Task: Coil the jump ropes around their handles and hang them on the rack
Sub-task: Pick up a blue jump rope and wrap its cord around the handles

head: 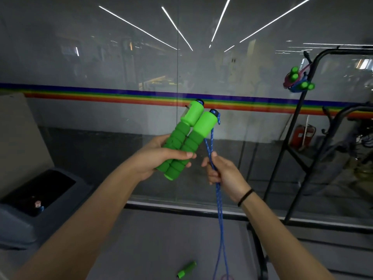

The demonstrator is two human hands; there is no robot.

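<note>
My left hand (156,158) grips two green foam jump-rope handles (185,138) side by side, tilted up to the right. A blue rope (219,201) leaves their top ends and hangs doubled toward the floor. My right hand (224,174) pinches both strands just right of the handles. A black metal rack (298,122) stands at the right. Coiled ropes with green handles (298,80) hang on its upper hook. Another green handle (186,269) lies on the floor below.
A glass wall with a rainbow stripe (121,97) runs straight ahead. A grey bin with a dark opening (30,201) sits at the left. A red fire extinguisher (303,138) stands behind the glass near the rack.
</note>
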